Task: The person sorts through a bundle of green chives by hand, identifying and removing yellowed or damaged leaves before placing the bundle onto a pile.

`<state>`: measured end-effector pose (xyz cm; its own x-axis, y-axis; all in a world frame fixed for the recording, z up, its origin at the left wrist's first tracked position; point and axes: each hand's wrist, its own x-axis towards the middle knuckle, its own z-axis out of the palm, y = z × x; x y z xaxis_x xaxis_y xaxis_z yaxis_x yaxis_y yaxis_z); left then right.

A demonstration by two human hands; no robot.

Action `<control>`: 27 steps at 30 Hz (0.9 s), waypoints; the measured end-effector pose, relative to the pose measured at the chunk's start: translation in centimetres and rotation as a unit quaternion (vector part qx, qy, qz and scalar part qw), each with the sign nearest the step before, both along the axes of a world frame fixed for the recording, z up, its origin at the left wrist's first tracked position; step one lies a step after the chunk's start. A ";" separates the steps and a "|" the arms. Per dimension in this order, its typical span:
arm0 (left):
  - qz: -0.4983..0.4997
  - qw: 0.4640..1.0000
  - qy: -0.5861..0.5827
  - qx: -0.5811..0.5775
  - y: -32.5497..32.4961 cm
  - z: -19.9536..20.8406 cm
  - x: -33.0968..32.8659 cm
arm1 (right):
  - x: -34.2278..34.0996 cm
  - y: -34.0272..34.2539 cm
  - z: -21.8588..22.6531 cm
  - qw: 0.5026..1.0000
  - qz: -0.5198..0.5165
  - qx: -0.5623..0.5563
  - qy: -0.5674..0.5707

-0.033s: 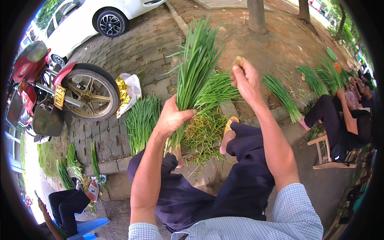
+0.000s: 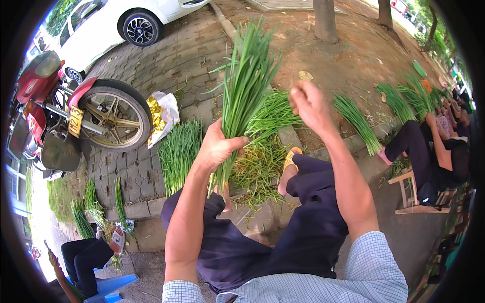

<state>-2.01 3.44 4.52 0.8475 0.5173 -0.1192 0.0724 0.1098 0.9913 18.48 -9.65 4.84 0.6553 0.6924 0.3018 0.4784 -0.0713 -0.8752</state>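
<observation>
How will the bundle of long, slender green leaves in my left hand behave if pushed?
That long, slender green bundle probably flexes at its thin, fanned-out tips. It seems light, since your left hand alone holds it.

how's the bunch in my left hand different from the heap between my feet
The bunch is held up in the left hand; the heap lies on the ground. The bunch's long leaves run roughly parallel; the heap's short pieces are jumbled. The bunch is greener; the heap yellower. Both are plant material.

bright daylight | dappled soil (image 2: pixel 361 58) | overexposed far left | fisheye-bent edges
</observation>
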 end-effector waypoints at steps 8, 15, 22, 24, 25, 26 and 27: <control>0.037 0.998 -0.039 -0.026 0.5 1.0 0.1 | -3.1 -0.6 -4.7 0.847 0.258 -0.404 -0.228; 0.015 0.999 -0.046 -0.025 -0.3 0.5 0.9 | -4.5 0.8 -1.5 0.975 0.204 -0.087 -0.001; 0.010 0.999 -0.036 0.033 -1.1 -1.2 1.9 | -6.3 2.4 2.0 0.962 0.156 0.108 0.197; 0.011 0.997 -0.031 0.065 -1.3 -1.6 2.2 | -6.0 2.6 1.9 0.968 0.131 0.077 0.200; 0.010 0.996 -0.026 0.080 -1.4 -1.8 2.2 | -5.9 2.7 1.8 0.968 0.123 0.067 0.206; 0.010 0.995 -0.020 0.096 -1.4 -2.0 2.2 | -5.8 2.7 1.7 0.969 0.114 0.058 0.213; 0.015 0.993 -0.018 0.114 -1.4 -2.2 2.3 | -5.8 2.7 1.7 0.971 0.102 0.055 0.208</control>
<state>0.30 2.05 2.35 0.8325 0.5530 0.0341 0.0368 -0.1165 0.9925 12.70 -6.96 6.51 0.5898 0.7987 0.1197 0.0758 0.0929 -0.9928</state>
